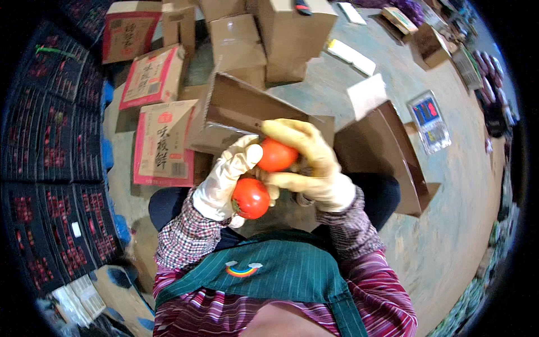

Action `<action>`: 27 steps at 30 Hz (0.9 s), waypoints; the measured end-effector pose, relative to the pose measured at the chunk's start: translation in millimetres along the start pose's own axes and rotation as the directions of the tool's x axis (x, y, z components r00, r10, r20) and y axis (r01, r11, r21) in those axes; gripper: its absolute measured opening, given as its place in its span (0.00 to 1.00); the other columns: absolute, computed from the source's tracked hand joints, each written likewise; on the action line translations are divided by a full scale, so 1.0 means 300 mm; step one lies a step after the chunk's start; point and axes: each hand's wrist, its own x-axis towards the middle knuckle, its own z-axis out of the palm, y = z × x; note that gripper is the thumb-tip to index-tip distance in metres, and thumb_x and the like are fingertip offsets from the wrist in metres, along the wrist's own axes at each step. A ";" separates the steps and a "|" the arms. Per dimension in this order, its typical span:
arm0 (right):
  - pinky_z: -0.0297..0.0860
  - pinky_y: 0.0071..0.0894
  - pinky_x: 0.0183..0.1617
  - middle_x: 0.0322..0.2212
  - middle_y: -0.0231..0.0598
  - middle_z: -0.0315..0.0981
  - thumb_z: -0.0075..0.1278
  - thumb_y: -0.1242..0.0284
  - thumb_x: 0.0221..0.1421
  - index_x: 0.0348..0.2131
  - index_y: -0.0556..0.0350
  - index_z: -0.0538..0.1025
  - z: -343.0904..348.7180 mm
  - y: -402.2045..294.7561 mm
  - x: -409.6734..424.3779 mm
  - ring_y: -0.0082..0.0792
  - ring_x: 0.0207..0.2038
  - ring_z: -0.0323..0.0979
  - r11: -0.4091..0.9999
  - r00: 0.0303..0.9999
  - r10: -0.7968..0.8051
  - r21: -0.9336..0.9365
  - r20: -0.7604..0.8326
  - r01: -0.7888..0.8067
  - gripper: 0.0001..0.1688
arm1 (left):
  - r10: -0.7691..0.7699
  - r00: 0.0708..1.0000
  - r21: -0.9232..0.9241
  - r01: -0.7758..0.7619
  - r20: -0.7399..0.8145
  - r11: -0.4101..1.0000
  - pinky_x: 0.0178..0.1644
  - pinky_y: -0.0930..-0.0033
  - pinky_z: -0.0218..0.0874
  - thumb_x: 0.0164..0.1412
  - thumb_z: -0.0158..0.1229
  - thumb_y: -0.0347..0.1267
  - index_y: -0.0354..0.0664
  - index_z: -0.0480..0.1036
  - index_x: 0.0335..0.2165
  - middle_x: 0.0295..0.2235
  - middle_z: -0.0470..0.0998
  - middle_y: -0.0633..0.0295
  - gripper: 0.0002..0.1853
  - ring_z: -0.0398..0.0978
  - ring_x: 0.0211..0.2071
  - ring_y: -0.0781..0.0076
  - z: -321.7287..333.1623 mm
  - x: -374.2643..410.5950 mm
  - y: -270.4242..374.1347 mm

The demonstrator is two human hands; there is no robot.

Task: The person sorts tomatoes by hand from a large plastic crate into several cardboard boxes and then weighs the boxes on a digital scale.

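Both my hands wear pale work gloves and are raised close together above my lap. My left hand [217, 181] holds a red tomato [251, 199] low in the palm, its green calyx towards the wrist. The left thumb and fingertips also touch a second red tomato [277, 155]. Curved around that upper tomato is my right hand [322, 168], fingers over its far side and thumb below. Behind the hands is an open cardboard box [252, 99] with its inner wall showing. Another open carton [379, 156] stands to the right, by my knee.
Printed pink-edged cartons [164, 143] stand at left, beside stacked dark crates [54, 168] of red produce. Tall cardboard boxes [290, 38] stand ahead. A digital scale [429, 122] lies on the floor at right. White packages [351, 57] lie on the floor beyond.
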 end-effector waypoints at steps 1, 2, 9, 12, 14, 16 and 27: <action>0.56 0.32 0.57 0.48 0.44 0.62 0.61 0.67 0.42 0.53 0.57 0.67 0.010 -0.007 -0.008 0.39 0.50 0.62 0.993 0.999 0.044 -0.106 -0.019 -0.046 0.38 | -0.024 0.997 0.015 0.024 0.070 1.000 0.20 0.66 0.70 0.56 0.54 0.48 0.40 0.62 0.45 0.30 0.74 0.55 0.27 0.75 0.18 0.65 0.005 0.018 -0.003; 0.57 0.33 0.56 0.47 0.44 0.64 0.62 0.67 0.41 0.52 0.57 0.67 0.008 0.027 -0.011 0.39 0.50 0.62 0.995 1.000 -0.010 -0.103 -0.030 0.007 0.37 | -0.045 0.998 -0.013 0.046 0.052 0.999 0.20 0.66 0.71 0.57 0.54 0.45 0.40 0.63 0.43 0.29 0.74 0.56 0.23 0.75 0.19 0.65 0.008 0.020 -0.009; 0.70 0.28 0.39 0.38 0.35 0.71 0.60 0.76 0.42 0.47 0.56 0.71 -0.316 0.060 -0.152 0.29 0.36 0.70 0.947 0.713 0.184 0.317 -0.676 0.055 0.30 | 0.039 0.994 -0.138 -0.024 0.106 0.990 0.21 0.71 0.69 0.64 0.41 0.43 0.26 0.65 0.45 0.30 0.74 0.60 0.26 0.72 0.23 0.75 -0.015 0.045 -0.024; 0.65 0.29 0.49 0.42 0.36 0.69 0.59 0.74 0.46 0.46 0.55 0.71 -0.577 0.108 -0.243 0.31 0.42 0.67 0.965 0.531 -0.063 -0.188 -0.845 -0.185 0.26 | 0.016 1.000 -0.315 -0.020 -0.014 0.949 0.25 0.72 0.67 0.64 0.40 0.44 0.26 0.66 0.45 0.29 0.75 0.58 0.27 0.71 0.24 0.72 -0.046 0.089 0.045; 0.65 0.26 0.48 0.39 0.35 0.71 0.59 0.72 0.48 0.46 0.58 0.71 -0.801 0.225 -0.390 0.28 0.41 0.68 0.818 0.611 -0.066 -0.393 -0.789 -0.419 0.24 | 0.138 0.989 -0.358 -0.113 0.044 0.927 0.29 0.69 0.69 0.62 0.42 0.44 0.24 0.66 0.45 0.30 0.74 0.51 0.28 0.72 0.29 0.67 -0.077 0.147 0.064; 0.66 0.26 0.46 0.39 0.38 0.72 0.54 0.68 0.53 0.46 0.61 0.70 -0.857 0.307 -0.365 0.29 0.41 0.69 0.810 0.672 0.247 -0.231 -0.698 -0.539 0.23 | 0.212 0.971 -0.486 -0.240 -0.112 0.840 0.28 0.66 0.73 0.60 0.46 0.42 0.23 0.64 0.45 0.33 0.73 0.45 0.28 0.75 0.31 0.59 -0.117 0.056 0.125; 0.64 0.38 0.49 0.46 0.49 0.68 0.44 0.66 0.60 0.48 0.62 0.70 0.071 0.096 0.490 0.43 0.45 0.67 0.936 0.820 -0.046 -0.262 0.570 0.235 0.21 | 0.706 0.117 0.232 -0.896 -0.699 0.379 0.53 0.55 0.62 0.58 0.55 0.38 0.40 0.65 0.47 0.47 0.66 0.54 0.21 0.69 0.47 0.53 -0.407 -0.940 -0.096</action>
